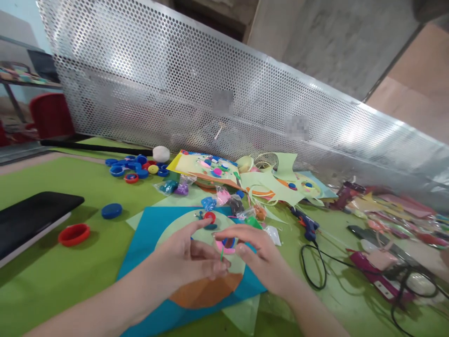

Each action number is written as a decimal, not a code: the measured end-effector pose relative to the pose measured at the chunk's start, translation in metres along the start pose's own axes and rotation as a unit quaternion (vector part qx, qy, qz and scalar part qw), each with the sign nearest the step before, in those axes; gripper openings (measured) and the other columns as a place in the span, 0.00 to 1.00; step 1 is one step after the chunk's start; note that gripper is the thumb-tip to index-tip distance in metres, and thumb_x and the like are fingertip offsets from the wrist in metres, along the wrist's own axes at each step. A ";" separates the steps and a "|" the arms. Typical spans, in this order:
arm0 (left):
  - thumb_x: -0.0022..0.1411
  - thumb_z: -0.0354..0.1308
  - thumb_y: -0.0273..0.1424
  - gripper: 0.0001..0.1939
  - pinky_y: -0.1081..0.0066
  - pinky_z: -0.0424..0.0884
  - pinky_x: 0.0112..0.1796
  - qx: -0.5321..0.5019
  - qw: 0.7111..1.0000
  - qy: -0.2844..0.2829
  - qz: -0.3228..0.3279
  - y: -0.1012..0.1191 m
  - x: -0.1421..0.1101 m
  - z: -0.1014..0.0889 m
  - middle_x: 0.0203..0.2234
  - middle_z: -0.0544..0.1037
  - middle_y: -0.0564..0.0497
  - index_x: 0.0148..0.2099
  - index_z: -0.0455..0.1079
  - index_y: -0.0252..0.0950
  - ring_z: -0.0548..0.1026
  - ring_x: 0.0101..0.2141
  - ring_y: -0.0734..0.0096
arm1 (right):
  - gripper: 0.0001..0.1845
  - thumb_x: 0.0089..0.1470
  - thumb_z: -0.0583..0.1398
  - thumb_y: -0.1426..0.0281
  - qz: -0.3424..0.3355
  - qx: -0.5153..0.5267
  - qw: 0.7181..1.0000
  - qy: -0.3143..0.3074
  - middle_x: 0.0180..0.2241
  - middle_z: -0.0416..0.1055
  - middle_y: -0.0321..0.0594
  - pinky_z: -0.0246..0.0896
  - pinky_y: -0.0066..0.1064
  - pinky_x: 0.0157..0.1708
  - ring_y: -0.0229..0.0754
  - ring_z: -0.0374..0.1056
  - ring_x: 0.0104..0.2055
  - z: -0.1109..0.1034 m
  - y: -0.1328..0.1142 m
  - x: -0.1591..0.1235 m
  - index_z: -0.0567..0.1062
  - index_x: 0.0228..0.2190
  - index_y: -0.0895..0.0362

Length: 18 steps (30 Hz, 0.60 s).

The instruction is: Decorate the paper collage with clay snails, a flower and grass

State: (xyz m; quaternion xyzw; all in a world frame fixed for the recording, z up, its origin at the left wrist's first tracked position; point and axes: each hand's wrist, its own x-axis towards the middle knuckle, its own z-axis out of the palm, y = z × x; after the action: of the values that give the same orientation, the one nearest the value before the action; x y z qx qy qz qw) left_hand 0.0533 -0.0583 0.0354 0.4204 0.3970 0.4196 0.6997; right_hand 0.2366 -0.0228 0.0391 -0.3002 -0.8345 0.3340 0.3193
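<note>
Over a blue sheet (140, 248) my left hand (185, 257) pinches a thin green strip (222, 253) between thumb and fingers, its index finger stretched out. My right hand (261, 252) hovers close by on the right, fingers curved and apart from the thumb, with nothing visible in it. Beneath both hands is a round pale green paper piece with an orange lower part (196, 295). On the round piece are a red cap (209, 217) and a pink-and-blue ring shape (228, 243), partly hidden by my hands.
Bagged coloured clay (208, 202) lies behind the sheet. Blue and red bottle caps (135, 164) cluster back left. A red cap (73, 234) and black phone (38, 220) are at left. A glue gun (305, 223) with its cord lies right. A perforated metal panel (175, 70) bounds the back.
</note>
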 end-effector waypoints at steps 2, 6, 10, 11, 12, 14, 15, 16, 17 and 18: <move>0.39 0.71 0.35 0.55 0.68 0.69 0.36 0.026 1.000 0.013 -0.004 0.002 0.000 0.000 0.20 0.77 0.57 0.63 0.42 0.31 0.77 0.30 0.67 | 0.13 0.58 0.53 0.63 0.029 0.015 0.999 0.002 0.39 0.75 0.36 0.63 0.31 0.40 0.40 0.69 0.41 0.003 -0.001 0.001 0.76 0.40 0.49; 0.38 0.71 0.35 0.55 0.68 0.69 0.35 0.059 0.998 0.023 0.000 -0.001 0.006 -0.007 0.19 0.76 0.59 0.63 0.43 0.35 0.77 0.29 0.66 | 0.09 0.53 0.58 0.68 0.079 0.049 0.995 0.021 0.35 0.75 0.36 0.62 0.27 0.30 0.37 0.69 0.34 0.011 -0.002 0.003 0.79 0.35 0.49; 0.38 0.71 0.33 0.56 0.71 0.69 0.33 0.060 0.998 0.019 0.018 -0.008 0.013 -0.012 0.16 0.73 0.63 0.63 0.41 0.36 0.77 0.27 0.69 | 0.07 0.48 0.61 0.70 0.091 0.101 0.989 0.054 0.33 0.75 0.36 0.61 0.27 0.30 0.38 0.69 0.36 0.016 -0.003 0.004 0.80 0.30 0.49; 0.38 0.71 0.33 0.55 0.71 0.69 0.33 0.062 0.998 0.019 0.020 -0.009 0.014 -0.012 0.17 0.73 0.63 0.63 0.41 0.37 0.77 0.27 0.69 | 0.07 0.47 0.61 0.71 0.092 0.111 0.988 0.056 0.33 0.75 0.36 0.62 0.28 0.30 0.39 0.69 0.36 0.016 -0.003 0.004 0.80 0.29 0.49; 0.38 0.71 0.33 0.55 0.70 0.70 0.33 0.065 0.998 0.019 0.021 -0.010 0.015 -0.013 0.17 0.74 0.62 0.63 0.42 0.38 0.77 0.27 0.68 | 0.07 0.47 0.62 0.71 0.092 0.120 0.987 0.057 0.32 0.75 0.36 0.62 0.28 0.30 0.39 0.69 0.36 0.016 -0.003 0.005 0.80 0.29 0.49; 0.37 0.71 0.34 0.54 0.68 0.70 0.34 0.071 0.997 0.018 0.020 -0.012 0.016 -0.014 0.19 0.75 0.61 0.62 0.44 0.39 0.77 0.27 0.66 | 0.06 0.46 0.62 0.71 0.096 0.136 0.984 0.056 0.31 0.75 0.36 0.62 0.28 0.29 0.39 0.69 0.35 0.016 -0.003 0.005 0.79 0.28 0.49; 0.37 0.71 0.34 0.54 0.67 0.71 0.34 0.074 0.997 0.017 0.018 -0.013 0.017 -0.014 0.19 0.75 0.60 0.62 0.44 0.39 0.77 0.27 0.65 | 0.05 0.45 0.63 0.70 0.099 0.146 0.983 0.055 0.31 0.75 0.36 0.62 0.28 0.29 0.39 0.69 0.35 0.015 -0.003 0.006 0.79 0.27 0.49; 0.36 0.71 0.35 0.54 0.66 0.71 0.34 0.076 0.997 0.017 0.016 -0.015 0.018 -0.014 0.18 0.74 0.60 0.62 0.45 0.39 0.77 0.27 0.65 | 0.05 0.45 0.63 0.70 0.101 0.157 0.981 0.053 0.31 0.75 0.36 0.62 0.28 0.29 0.39 0.69 0.35 0.015 -0.003 0.006 0.79 0.27 0.50; 0.35 0.71 0.35 0.54 0.66 0.71 0.34 0.078 0.997 0.016 0.015 -0.015 0.019 -0.014 0.18 0.74 0.60 0.62 0.46 0.39 0.77 0.28 0.64 | 0.04 0.45 0.63 0.70 0.101 0.169 0.979 0.050 0.31 0.75 0.36 0.62 0.28 0.30 0.39 0.69 0.35 0.015 -0.004 0.006 0.79 0.26 0.50; 0.35 0.71 0.36 0.55 0.65 0.71 0.34 0.079 0.997 0.016 0.013 -0.016 0.019 -0.014 0.18 0.74 0.60 0.62 0.46 0.39 0.77 0.28 0.64 | 0.04 0.44 0.63 0.70 0.100 0.179 0.978 0.047 0.31 0.75 0.36 0.62 0.29 0.30 0.39 0.69 0.35 0.015 -0.004 0.006 0.79 0.26 0.51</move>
State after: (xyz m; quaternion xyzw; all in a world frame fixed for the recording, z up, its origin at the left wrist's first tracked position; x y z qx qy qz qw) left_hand 0.0509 -0.0416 0.0119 0.4731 0.4343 0.4027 0.6523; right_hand 0.2206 -0.0262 0.0351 -0.3353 -0.7108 0.4943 0.3715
